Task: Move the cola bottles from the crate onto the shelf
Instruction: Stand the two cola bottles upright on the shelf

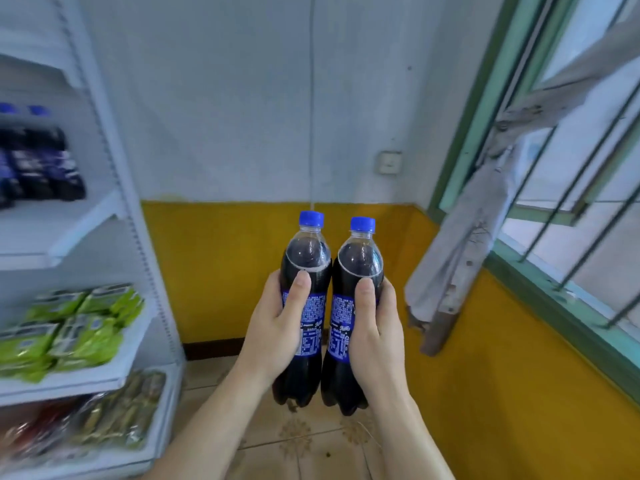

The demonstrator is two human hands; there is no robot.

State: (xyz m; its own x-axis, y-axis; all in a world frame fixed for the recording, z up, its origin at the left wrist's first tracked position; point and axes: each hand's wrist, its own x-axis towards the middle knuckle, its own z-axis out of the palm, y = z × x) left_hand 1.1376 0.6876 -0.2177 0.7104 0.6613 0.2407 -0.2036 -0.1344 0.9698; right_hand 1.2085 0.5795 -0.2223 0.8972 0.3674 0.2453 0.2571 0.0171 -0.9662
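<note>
Small shop: white shelf (114, 216) of cola bottles (38, 164) and snack packets (76, 327).

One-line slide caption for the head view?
Left hand and right hand each hold an upright cola bottle side by side, white shelf at left.

Frame centre: left hand (273, 327) grips left cola bottle (304, 271), right hand (375, 327) grips right cola bottle (358, 271), both upright, sides touching, blue caps up. White shelf (86, 216) at left edge holds more cola bottles (38, 164), blurred.
</note>
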